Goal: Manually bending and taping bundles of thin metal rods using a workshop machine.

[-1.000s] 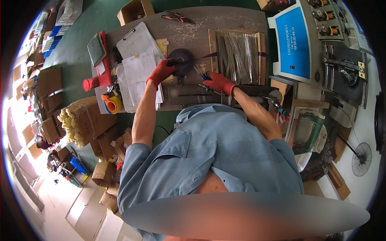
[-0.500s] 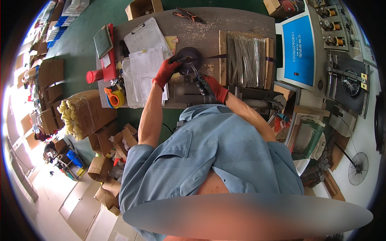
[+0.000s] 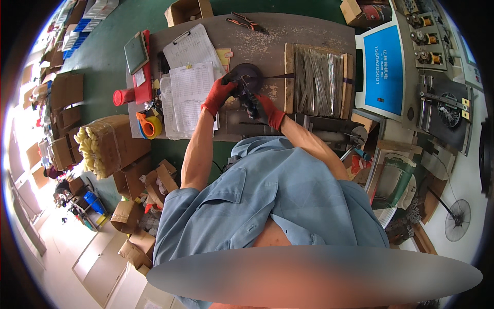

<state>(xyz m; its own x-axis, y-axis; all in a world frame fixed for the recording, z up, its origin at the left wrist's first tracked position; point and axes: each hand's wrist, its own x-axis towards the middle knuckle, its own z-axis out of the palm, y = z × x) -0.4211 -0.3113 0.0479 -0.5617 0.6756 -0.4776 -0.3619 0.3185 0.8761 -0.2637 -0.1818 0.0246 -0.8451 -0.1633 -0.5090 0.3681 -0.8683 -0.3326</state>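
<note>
A red glove with dark fingers covers my left hand (image 3: 222,91); its fingertips are closed together beside a dark round disc (image 3: 253,71) on the table. What they pinch is too small and dark to make out. My right hand (image 3: 266,110), gloved the same way, grips pliers (image 3: 247,97). The jaws reach up and left to the left fingertips, over the disc's near edge. From the disc a dark strap (image 3: 280,76) runs right to a wooden-sided bundle of thin metal strips (image 3: 318,77).
Papers and a clipboard (image 3: 191,49) lie left of my hands, near a tape dispenser (image 3: 149,126) and a red cylinder (image 3: 122,97). Orange-handled pliers (image 3: 247,23) rest at the far edge. A machine with a blue panel (image 3: 382,69) stands right; cardboard boxes (image 3: 123,141) sit lower left.
My right hand has shifted slightly left, bringing the pliers up against my left fingertips. My left hand has moved a little right and down. The whole view has shifted slightly.
</note>
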